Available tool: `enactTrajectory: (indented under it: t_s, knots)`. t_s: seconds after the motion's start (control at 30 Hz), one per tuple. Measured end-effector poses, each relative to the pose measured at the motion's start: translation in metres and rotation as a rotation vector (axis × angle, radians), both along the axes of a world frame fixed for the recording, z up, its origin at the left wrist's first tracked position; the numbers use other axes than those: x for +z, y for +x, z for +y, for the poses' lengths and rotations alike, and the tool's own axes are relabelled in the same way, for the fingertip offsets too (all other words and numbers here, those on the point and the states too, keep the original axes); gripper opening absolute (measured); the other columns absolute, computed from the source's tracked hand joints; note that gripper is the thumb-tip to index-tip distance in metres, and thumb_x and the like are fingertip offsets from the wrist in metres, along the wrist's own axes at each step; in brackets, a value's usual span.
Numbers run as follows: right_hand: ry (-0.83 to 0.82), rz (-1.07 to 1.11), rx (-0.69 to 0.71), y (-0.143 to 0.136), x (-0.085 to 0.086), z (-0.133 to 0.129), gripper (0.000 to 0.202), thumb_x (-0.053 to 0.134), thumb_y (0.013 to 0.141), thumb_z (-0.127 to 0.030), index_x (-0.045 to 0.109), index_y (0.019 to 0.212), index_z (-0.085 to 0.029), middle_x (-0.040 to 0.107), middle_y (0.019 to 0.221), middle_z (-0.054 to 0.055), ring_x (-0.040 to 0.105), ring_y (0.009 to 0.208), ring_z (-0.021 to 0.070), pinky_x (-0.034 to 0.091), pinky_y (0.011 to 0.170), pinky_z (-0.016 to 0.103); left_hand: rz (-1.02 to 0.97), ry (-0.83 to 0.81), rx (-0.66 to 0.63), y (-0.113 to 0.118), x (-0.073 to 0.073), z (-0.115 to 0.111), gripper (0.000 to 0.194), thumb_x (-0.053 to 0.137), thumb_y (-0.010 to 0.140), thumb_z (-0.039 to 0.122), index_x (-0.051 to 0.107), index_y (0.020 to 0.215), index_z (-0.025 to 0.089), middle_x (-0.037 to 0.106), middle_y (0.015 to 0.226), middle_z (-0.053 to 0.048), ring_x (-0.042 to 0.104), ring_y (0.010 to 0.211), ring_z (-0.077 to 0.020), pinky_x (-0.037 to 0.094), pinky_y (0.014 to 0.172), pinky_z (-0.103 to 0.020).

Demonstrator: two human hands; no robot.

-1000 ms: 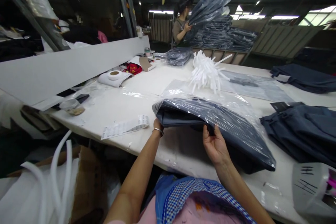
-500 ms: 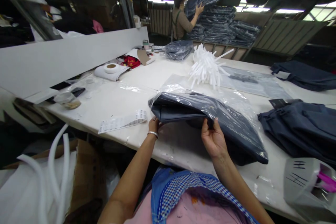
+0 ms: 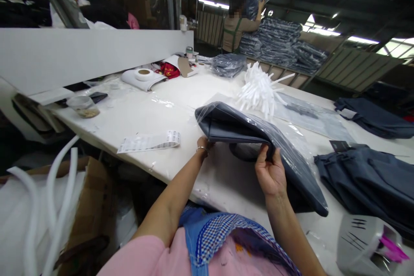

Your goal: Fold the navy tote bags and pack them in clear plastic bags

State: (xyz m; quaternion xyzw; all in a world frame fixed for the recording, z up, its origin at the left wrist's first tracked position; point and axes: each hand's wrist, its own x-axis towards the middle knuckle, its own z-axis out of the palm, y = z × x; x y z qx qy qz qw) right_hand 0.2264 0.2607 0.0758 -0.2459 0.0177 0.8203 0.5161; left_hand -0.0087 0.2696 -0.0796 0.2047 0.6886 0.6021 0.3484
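Note:
A folded dark blue garment [image 3: 236,131], partly inside a clear plastic bag [image 3: 291,138], is raised off the table at its near edge. My right hand [image 3: 271,172] pinches that edge near the middle, thumb and fingers closed on the cloth. At the left corner, my left hand [image 3: 205,143], with a bangle at the wrist, grips the garment from below; most of its fingers are hidden behind the cloth. Between my hands the near side gapes, showing the layers of the fold. The garment's right end slopes down to the table.
Dark blue garments [image 3: 365,172] lie at the right, above a grey-white holder [image 3: 359,241]. White strips [image 3: 258,88] are heaped behind the bag. A label strip [image 3: 148,142] and a tape roll [image 3: 144,74] lie left. Beyond the table a co-worker [image 3: 234,32] lifts bagged garments.
Both hands have lifted the garment's near edge a little, and the fold gapes wider. The camera view has shifted and tilted. The co-worker has turned further away.

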Motion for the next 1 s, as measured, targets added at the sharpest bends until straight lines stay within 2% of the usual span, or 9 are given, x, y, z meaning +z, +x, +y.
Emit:
enactTrajectory:
  t_s: [0.13, 0.27, 0.33, 0.43, 0.6, 0.7, 0.8, 0.87, 1.0]
  knots:
    - [0.014, 0.021, -0.013, 0.002, -0.001, 0.007, 0.029, 0.049, 0.100, -0.024, 0.059, 0.127, -0.023, 0.076, 0.096, -0.001, 0.072, 0.086, 0.0090, 0.062, 0.075, 0.018, -0.089, -0.141, -0.136, -0.009, 0.000, -0.023, 0.028, 0.060, 0.091, 0.036, 0.061, 0.109, 0.015, 0.065, 0.107, -0.007, 0.064, 0.089, -0.0169, 0.057, 0.077, -0.036]
    - [0.026, -0.009, -0.030, -0.003, -0.012, 0.007, 0.021, 0.047, 0.101, -0.022, 0.065, 0.112, -0.022, 0.076, 0.091, -0.002, 0.071, 0.087, 0.0076, 0.061, 0.081, 0.018, -0.185, -0.196, -0.275, -0.007, 0.007, -0.079, 0.023, 0.067, 0.086, 0.032, 0.066, 0.099, 0.014, 0.068, 0.078, -0.002, 0.061, 0.060, -0.0112, 0.054, 0.058, -0.027]
    - [0.030, -0.052, -0.020, -0.008, -0.026, 0.002, 0.016, 0.053, 0.098, -0.019, 0.068, 0.103, -0.022, 0.075, 0.090, -0.002, 0.071, 0.086, 0.0080, 0.060, 0.085, 0.020, -0.209, -0.192, -0.304, 0.002, 0.010, -0.115, 0.033, 0.080, 0.072, 0.029, 0.069, 0.099, 0.014, 0.067, 0.063, -0.002, 0.057, 0.048, -0.0120, 0.050, 0.050, -0.027]
    - [0.019, -0.094, 0.023, -0.015, -0.056, -0.012, 0.010, 0.063, 0.091, -0.015, 0.068, 0.096, -0.021, 0.075, 0.092, -0.002, 0.071, 0.087, 0.0108, 0.060, 0.088, 0.026, -0.220, -0.182, -0.296, 0.024, 0.008, -0.167, 0.044, 0.084, 0.062, 0.040, 0.071, 0.095, 0.016, 0.071, 0.070, -0.006, 0.066, 0.057, -0.0172, 0.053, 0.053, -0.028]
    - [0.030, -0.139, 0.118, -0.013, -0.104, -0.041, 0.023, 0.080, 0.077, -0.020, 0.068, 0.096, -0.021, 0.074, 0.100, 0.000, 0.070, 0.090, 0.0170, 0.060, 0.089, 0.038, -0.116, -0.345, -0.466, 0.044, 0.023, -0.227, 0.057, 0.069, 0.067, 0.067, 0.068, 0.090, 0.014, 0.072, 0.076, -0.009, 0.066, 0.056, -0.0182, 0.052, 0.047, -0.028]
    - [0.059, -0.219, 0.201, -0.006, -0.122, -0.053, 0.029, 0.082, 0.074, -0.030, 0.068, 0.097, -0.017, 0.074, 0.101, 0.004, 0.070, 0.089, 0.0201, 0.059, 0.091, 0.043, 0.398, -0.295, -0.542, 0.043, 0.065, -0.222, 0.046, 0.054, 0.085, 0.061, 0.069, 0.097, 0.020, 0.073, 0.080, -0.005, 0.068, 0.067, -0.0183, 0.056, 0.058, -0.029]
    - [0.072, -0.272, 0.233, 0.000, -0.129, -0.060, 0.041, 0.082, 0.073, -0.038, 0.069, 0.103, -0.014, 0.072, 0.106, 0.008, 0.069, 0.092, 0.0219, 0.057, 0.090, 0.041, 1.102, 0.030, -0.558, 0.057, 0.101, -0.182, 0.035, 0.059, 0.089, 0.045, 0.065, 0.119, 0.028, 0.071, 0.114, -0.005, 0.067, 0.104, -0.0236, 0.054, 0.092, -0.039]
    - [0.078, -0.284, 0.219, 0.003, -0.130, -0.062, 0.041, 0.083, 0.071, -0.039, 0.070, 0.100, -0.012, 0.072, 0.101, 0.008, 0.069, 0.088, 0.0203, 0.056, 0.088, 0.039, 1.451, 0.202, -0.684, 0.074, 0.105, -0.147, 0.051, 0.065, 0.086, 0.035, 0.053, 0.136, 0.032, 0.058, 0.138, -0.006, 0.054, 0.126, -0.0282, 0.045, 0.107, -0.048]
    - [0.100, -0.296, 0.202, 0.008, -0.132, -0.065, 0.037, 0.087, 0.065, -0.037, 0.071, 0.088, -0.011, 0.071, 0.082, 0.004, 0.067, 0.075, 0.0182, 0.056, 0.081, 0.035, 1.780, 0.300, -0.840, 0.094, 0.077, -0.092, 0.056, 0.063, 0.085, 0.014, 0.051, 0.137, 0.028, 0.052, 0.144, -0.008, 0.051, 0.129, -0.0290, 0.048, 0.104, -0.049]
